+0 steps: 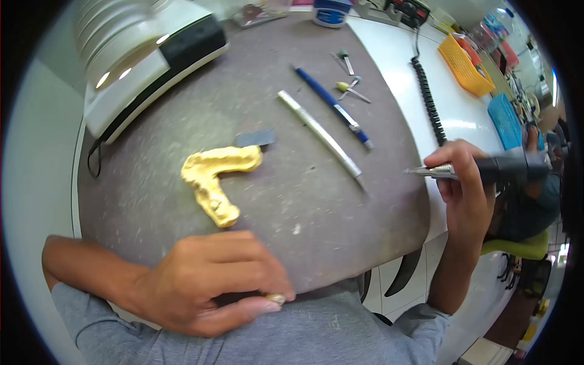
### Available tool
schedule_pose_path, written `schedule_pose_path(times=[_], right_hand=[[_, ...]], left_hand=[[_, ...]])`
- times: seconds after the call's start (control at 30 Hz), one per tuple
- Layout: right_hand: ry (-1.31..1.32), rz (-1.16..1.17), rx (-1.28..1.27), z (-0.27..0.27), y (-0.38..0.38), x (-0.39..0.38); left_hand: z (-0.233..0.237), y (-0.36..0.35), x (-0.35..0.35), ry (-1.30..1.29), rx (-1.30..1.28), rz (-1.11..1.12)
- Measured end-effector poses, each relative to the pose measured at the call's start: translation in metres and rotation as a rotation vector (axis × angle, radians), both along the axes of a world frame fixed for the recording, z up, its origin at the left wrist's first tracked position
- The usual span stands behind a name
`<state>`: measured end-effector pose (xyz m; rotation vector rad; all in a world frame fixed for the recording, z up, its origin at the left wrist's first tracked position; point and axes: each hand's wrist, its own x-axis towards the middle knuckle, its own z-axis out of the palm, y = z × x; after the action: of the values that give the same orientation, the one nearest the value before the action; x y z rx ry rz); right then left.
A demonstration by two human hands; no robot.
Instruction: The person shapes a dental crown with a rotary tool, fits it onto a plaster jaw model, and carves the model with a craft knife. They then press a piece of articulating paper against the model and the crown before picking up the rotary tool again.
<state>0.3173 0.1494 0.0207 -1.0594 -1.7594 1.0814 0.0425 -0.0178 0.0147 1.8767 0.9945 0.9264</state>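
My left hand [213,277] is at the table's front edge, close to my body. Thumb and index finger pinch a small metallic, tooth-like dental crown [277,298], mostly covered by the fingertips. Off to the right, my right hand [467,188] grips a rotary handpiece [443,171], its thin tip pointing left over the table and its dark rear part blurred. The two hands are well apart. A yellow dental cast [210,173] lies beyond my left hand, touching or nearly touching a flat grey piece [255,138].
A silver pen-like tool [320,140] and a blue mechanical pencil [334,108] lie mid-table. Small rotary bits [353,88] are beyond them. A white machine with a ribbed hose [158,67] stands back left. A coiled black cord [427,91] and baskets [465,64] are at right.
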Motion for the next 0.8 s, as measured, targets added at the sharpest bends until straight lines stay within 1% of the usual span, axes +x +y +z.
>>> schedule_pose_path(times=[0.03, 0.07, 0.1, 0.13, 0.17, 0.2, 0.23, 0.27, 0.33, 0.43, 0.47, 0.5, 0.53, 0.57, 0.6, 0.63, 0.7, 0.73, 0.77, 0.8], right_hand=[[-0.03, -0.038, -0.063, 0.002, 0.012, 0.001], [0.012, -0.012, -0.124, 0.002, 0.027, 0.001], [0.067, 0.065, -0.202, 0.003, 0.04, -0.002], [0.099, 0.079, -0.335, 0.011, 0.046, -0.01], [0.118, 0.218, -0.384, 0.006, 0.06, -0.012], [0.139, 0.303, -0.426, 0.007, 0.07, -0.019], [0.183, 0.342, -0.389, 0.007, 0.076, -0.029], [0.185, 0.407, -0.395, 0.008, 0.083, -0.036], [0.247, 0.483, -0.335, -0.002, 0.095, -0.054], [0.285, 0.57, -0.234, -0.011, 0.094, -0.075], [0.251, 0.606, -0.173, -0.009, 0.089, -0.073], [0.217, 0.64, -0.11, -0.008, 0.086, -0.072], [0.222, 0.655, -0.056, -0.008, 0.085, -0.07], [0.226, 0.669, -0.007, -0.009, 0.084, -0.069], [0.285, 0.619, 0.007, -0.013, 0.082, -0.07], [0.283, 0.636, -0.003, -0.019, 0.084, -0.069], [0.315, 0.538, 0.365, -0.027, 0.092, -0.069], [0.243, 0.564, 0.185, -0.017, 0.086, -0.059], [0.221, 0.55, 0.064, -0.014, 0.084, -0.055], [0.164, 0.517, 0.031, -0.011, 0.084, -0.052]], left_hand=[[0.001, 0.004, 0.002, 0.004, 0.002, -0.019], [0.001, 0.008, 0.005, 0.011, -0.006, 0.019], [0.002, 0.011, 0.007, 0.014, -0.01, 0.049], [0.001, 0.014, 0.012, 0.033, 0.007, 0.068], [0.001, 0.018, 0.017, 0.02, 0.035, 0.019], [0.002, 0.021, 0.021, 0.037, 0.022, 0.056], [0.004, 0.023, 0.029, 0.054, 0.004, 0.099], [0.004, 0.025, 0.037, 0.037, 0.024, 0.062], [0.006, 0.027, 0.051, -0.057, -0.1, 0.247], [0.012, 0.037, 0.061, -0.081, -0.123, 0.284], [0.014, 0.034, 0.068, -0.081, -0.116, 0.282], [0.012, 0.034, 0.071, -0.133, -0.175, 0.316], [0.01, 0.035, 0.073, -0.187, -0.239, 0.351], [0.007, 0.038, 0.073, -0.19, -0.24, 0.347], [0.005, 0.042, 0.072, -0.204, -0.258, 0.326], [0.004, 0.043, 0.072, -0.221, -0.277, 0.319], [0.001, 0.045, 0.072, -0.225, -0.267, 0.352], [0.001, 0.046, 0.069, -0.222, -0.253, 0.357], [0.002, 0.047, 0.067, -0.22, -0.247, 0.414], [0.003, 0.05, 0.064, -0.149, -0.169, 0.319]])
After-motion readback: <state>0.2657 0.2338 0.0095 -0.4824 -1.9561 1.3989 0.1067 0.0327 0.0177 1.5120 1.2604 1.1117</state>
